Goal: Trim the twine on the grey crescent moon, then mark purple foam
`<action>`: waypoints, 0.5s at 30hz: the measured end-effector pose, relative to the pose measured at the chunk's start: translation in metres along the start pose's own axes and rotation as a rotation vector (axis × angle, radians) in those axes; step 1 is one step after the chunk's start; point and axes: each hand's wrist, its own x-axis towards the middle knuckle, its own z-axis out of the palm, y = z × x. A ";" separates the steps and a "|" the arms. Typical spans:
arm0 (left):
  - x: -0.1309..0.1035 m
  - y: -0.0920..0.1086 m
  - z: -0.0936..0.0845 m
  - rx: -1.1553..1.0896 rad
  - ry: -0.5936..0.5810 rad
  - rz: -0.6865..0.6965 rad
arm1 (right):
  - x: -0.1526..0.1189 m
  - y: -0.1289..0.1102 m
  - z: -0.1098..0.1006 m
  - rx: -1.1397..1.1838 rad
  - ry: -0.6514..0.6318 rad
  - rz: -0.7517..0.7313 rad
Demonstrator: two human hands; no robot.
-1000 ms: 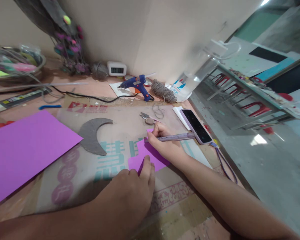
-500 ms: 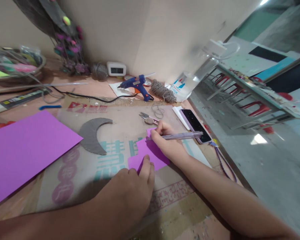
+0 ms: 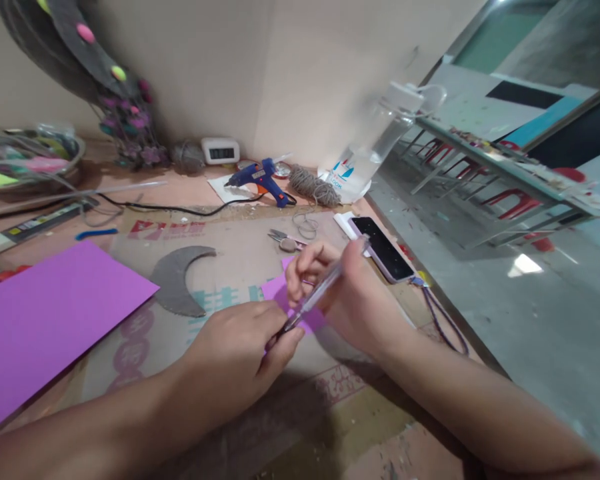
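Both my hands are on a clear pen [image 3: 320,292], which slants above the work surface. My left hand [image 3: 245,340] pinches its darker lower end between thumb and fingers. The upper part of the barrel lies against the thumb of my right hand [image 3: 360,300], whose fingers are loosely curled. Beneath my hands is a small cut piece of purple paper [image 3: 275,288], partly covered by them. To the left lie a grey crescent shape [image 3: 173,283] and a large purple sheet [image 3: 65,320]. Small scissors [image 3: 285,241] rest just beyond my right hand.
A blue glue gun [image 3: 260,177] with a black cord lies at the back, beside grey yarn [image 3: 313,187] and a water bottle [image 3: 363,147]. A phone [image 3: 383,250] is near the right table edge. A filled basket [image 3: 55,173] and a white digital clock [image 3: 220,151] stand farther back.
My left hand has come off the small purple paper and taken hold of the pen's lower end. My right hand has lifted and turned, tilting the pen steeply. The view has shifted slightly.
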 end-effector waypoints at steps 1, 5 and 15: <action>0.000 0.001 0.000 0.012 -0.015 -0.011 | 0.000 -0.005 0.000 0.057 0.025 0.020; 0.001 0.001 0.002 -0.014 0.049 0.056 | -0.001 -0.022 -0.004 0.147 0.127 0.021; 0.001 -0.006 0.012 -0.111 0.198 0.258 | 0.004 -0.023 -0.016 0.635 0.007 0.107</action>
